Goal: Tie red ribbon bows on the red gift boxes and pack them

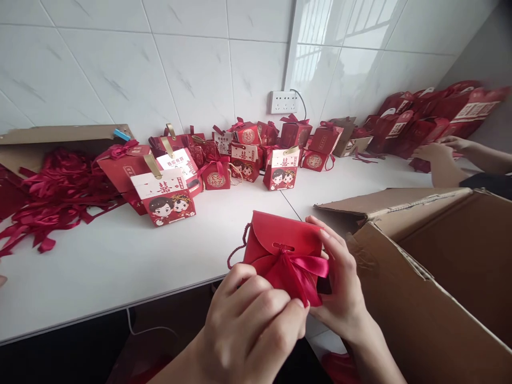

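A red gift box point(296, 233) with a rounded flap and a slot is held over the table's front edge. A crimson ribbon point(310, 265) comes out at the slot and hangs over the front, and a dark red cord loops out at the left. My left hand point(256, 320) is closed at the box's lower front, its fingers curled at the ribbon's lower end. Around the right side of the box wraps my right hand point(346, 288), thumb below and fingers on the edge.
Small red boxes point(216, 173) line the white table point(100, 272) by the tiled wall. Crimson ribbons point(60, 186) lie in a carton at left. An open cardboard box point(420, 298) stands at right; beyond it, another person's hands point(440, 154) touch red bags point(424, 125).
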{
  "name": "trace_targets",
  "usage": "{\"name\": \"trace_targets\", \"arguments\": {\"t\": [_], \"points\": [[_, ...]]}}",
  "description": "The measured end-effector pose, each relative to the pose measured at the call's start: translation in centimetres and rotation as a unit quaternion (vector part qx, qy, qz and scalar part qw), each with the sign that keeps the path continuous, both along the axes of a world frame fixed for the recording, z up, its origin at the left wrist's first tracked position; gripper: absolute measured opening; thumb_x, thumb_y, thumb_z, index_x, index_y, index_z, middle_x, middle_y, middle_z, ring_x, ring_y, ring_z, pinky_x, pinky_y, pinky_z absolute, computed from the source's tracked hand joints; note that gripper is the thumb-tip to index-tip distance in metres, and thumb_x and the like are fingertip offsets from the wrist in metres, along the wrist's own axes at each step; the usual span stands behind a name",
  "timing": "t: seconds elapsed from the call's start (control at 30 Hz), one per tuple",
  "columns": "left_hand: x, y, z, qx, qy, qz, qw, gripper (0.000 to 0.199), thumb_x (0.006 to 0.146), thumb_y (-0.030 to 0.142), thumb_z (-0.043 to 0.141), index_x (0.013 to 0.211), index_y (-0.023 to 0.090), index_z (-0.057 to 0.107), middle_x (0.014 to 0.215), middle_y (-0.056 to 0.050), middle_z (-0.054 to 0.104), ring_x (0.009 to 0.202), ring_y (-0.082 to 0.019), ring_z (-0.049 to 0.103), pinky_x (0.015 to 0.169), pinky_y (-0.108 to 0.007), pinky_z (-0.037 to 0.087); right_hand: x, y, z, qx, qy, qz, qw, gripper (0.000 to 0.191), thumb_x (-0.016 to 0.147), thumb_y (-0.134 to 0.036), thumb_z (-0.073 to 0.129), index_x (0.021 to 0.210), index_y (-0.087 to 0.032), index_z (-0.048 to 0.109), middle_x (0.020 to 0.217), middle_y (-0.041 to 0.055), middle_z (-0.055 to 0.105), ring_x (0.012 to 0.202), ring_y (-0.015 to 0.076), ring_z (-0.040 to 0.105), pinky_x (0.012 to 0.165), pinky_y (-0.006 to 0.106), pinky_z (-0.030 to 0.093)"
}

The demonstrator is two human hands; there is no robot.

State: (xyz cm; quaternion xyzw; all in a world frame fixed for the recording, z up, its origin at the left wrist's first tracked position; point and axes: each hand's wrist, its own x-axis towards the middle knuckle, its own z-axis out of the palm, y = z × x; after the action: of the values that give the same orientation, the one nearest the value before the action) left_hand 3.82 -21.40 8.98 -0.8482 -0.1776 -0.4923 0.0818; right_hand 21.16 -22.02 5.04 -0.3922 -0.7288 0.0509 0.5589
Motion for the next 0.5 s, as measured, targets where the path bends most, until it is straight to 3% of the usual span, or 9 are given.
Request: {"name": "trace_targets", "arguments": {"t": [0.07,0.13,0.2,0.23,0.3,0.37,0.4,0.43,0.5], "points": [[-0.1,1.6,0.0,-0.038,-0.045,0.026,0.998,0.009,0.082,0.01,0.058,0.075,0.016,0.058,0.055,0.004,0.059,0.049,-0.008,0.053,0.056,-0.024,0.045,0.4,-0.3,-0.1,-0.011,-0.013,-0.045,0.999,0.088,0.07,-0.023,0.075,0.143,-0.029,0.027,0.142,0.0132,0.036,0.133,0.0315,0.038,0.101,0.05,0.046],[-0.4,3.9,-0.1,-0.114,-0.113,0.111,0.981,0.015,0.083,0.017,0.057,0.068,0.019,0.054,0.052,0.005,0.056,0.047,-0.008,0.052,0.052,-0.021,0.043,0.9,-0.5,-0.3,-0.051,0.029,-0.102,0.993,0.092,0.066,-0.028,0.079,0.143,-0.029,0.027,0.138,0.0128,0.041,0.126,0.0307,0.046,0.094,0.046,0.052],[-0.6,6.6,-0.5,-0.255,-0.121,0.196,0.939,0.017,0.081,0.025,0.058,0.066,0.02,0.052,0.054,0.005,0.059,0.049,-0.009,0.056,0.05,-0.02,0.041,1.3,-0.8,-0.3,-0.123,0.154,-0.116,0.973,0.084,0.071,-0.036,0.075,0.141,-0.028,0.029,0.133,0.0123,0.047,0.115,0.0278,0.056,0.086,0.042,0.056],[-0.5,7.9,-0.7,-0.336,-0.096,0.213,0.912,0.017,0.081,0.028,0.057,0.066,0.02,0.051,0.055,0.004,0.061,0.05,-0.01,0.057,0.05,-0.02,0.04,1.5,-0.8,-0.2,-0.171,0.233,-0.092,0.953,0.073,0.077,-0.042,0.068,0.139,-0.026,0.033,0.13,0.0124,0.052,0.109,0.0266,0.06,0.082,0.041,0.057],[0.2,9.8,-1.4,-0.443,-0.031,0.204,0.873,0.019,0.081,0.034,0.054,0.067,0.021,0.052,0.059,0.004,0.063,0.054,-0.013,0.059,0.05,-0.022,0.04,2.0,-1.1,0.5,-0.278,0.363,0.004,0.889,0.053,0.088,-0.054,0.045,0.129,-0.021,0.046,0.119,0.0131,0.061,0.098,0.0258,0.066,0.077,0.043,0.058],[1.5,10.7,-2.1,-0.477,0.024,0.168,0.862,0.021,0.081,0.037,0.05,0.067,0.022,0.053,0.064,0.003,0.065,0.059,-0.015,0.06,0.053,-0.023,0.04,2.6,-1.5,1.5,-0.36,0.425,0.101,0.824,0.06,0.091,-0.061,0.024,0.118,-0.018,0.055,0.109,0.0132,0.066,0.093,0.0265,0.067,0.075,0.048,0.058],[2.3,10.8,-2.4,-0.48,0.044,0.146,0.864,0.021,0.082,0.037,0.048,0.068,0.022,0.052,0.066,0.003,0.065,0.061,-0.016,0.061,0.054,-0.024,0.04,2.8,-1.8,2.0,-0.377,0.435,0.13,0.807,0.064,0.091,-0.063,0.018,0.116,-0.018,0.057,0.107,0.0129,0.067,0.093,0.0266,0.067,0.075,0.05,0.057],[3.1,10.7,-2.6,-0.479,0.06,0.123,0.867,0.022,0.082,0.037,0.046,0.068,0.022,0.052,0.067,0.003,0.066,0.063,-0.016,0.061,0.056,-0.024,0.04,3.1,-2.1,2.4,-0.374,0.438,0.143,0.805,0.066,0.091,-0.063,0.015,0.115,-0.018,0.058,0.105,0.0124,0.068,0.094,0.0262,0.066,0.076,0.052,0.056],[4.7,10.2,-2.8,-0.475,0.081,0.086,0.872,0.022,0.083,0.037,0.044,0.068,0.023,0.051,0.069,0.003,0.066,0.063,-0.016,0.06,0.057,-0.025,0.04,3.5,-2.9,3.0,-0.345,0.423,0.136,0.827,0.065,0.093,-0.06,0.013,0.116,-0.019,0.058,0.104,0.0122,0.068,0.098,0.0248,0.065,0.078,0.053,0.055]]}}
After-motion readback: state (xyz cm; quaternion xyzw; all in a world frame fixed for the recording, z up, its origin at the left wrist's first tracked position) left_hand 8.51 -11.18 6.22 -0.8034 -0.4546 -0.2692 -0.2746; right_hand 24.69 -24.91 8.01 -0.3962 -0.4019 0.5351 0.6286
